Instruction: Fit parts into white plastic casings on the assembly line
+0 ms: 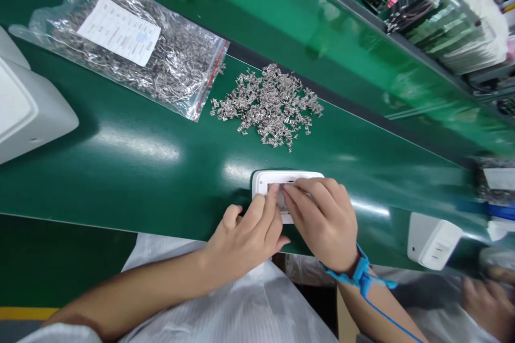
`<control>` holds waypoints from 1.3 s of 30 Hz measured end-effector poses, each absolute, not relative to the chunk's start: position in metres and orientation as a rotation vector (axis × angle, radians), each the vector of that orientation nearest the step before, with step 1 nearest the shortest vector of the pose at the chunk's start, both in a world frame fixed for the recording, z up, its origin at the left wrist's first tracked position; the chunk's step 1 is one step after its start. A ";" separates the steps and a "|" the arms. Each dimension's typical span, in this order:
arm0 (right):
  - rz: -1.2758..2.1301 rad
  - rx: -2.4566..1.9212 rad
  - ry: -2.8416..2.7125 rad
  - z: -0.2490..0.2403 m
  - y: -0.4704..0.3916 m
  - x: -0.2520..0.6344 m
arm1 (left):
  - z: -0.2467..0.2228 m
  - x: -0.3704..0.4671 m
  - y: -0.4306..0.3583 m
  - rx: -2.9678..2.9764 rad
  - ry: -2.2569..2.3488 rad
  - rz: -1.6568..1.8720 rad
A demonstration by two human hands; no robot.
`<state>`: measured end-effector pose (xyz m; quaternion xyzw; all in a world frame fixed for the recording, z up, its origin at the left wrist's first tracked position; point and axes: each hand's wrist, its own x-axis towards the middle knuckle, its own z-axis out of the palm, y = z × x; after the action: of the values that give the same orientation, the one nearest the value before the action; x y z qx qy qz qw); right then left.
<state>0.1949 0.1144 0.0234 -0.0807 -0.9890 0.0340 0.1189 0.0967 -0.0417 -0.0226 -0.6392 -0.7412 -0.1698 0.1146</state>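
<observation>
Evenly bright, white glare streaks on green tabletop, soft shadows, blurred right edge

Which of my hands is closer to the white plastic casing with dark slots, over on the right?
Right. The right hand is left of that slotted white plastic casing, not touching it; the left hand is farther left, beyond the right hand.

The left hand and the right hand are close together, with fingers at the recess of a white case on the green bench. A blue strap is around the right wrist. Beyond the case lie metal parts in a pile, just beside a clear bag. Farther right, another person's hand is blurred.
</observation>
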 end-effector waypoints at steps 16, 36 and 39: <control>-0.007 -0.258 -2.922 0.024 0.113 0.185 | -0.026 0.102 -0.043 -1.817 -2.142 -0.451; 0.139 -0.353 -2.811 0.017 0.112 0.195 | -0.023 0.102 -0.039 -1.920 -2.224 -0.444; 0.189 -0.337 -2.807 0.016 0.112 0.197 | -0.022 0.101 -0.038 -1.917 -2.230 -0.438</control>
<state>0.1969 0.1121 0.0160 -0.1174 -0.9789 0.0658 0.1535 0.1010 -0.0383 -0.0216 -0.6424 -0.7475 -0.1467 0.0842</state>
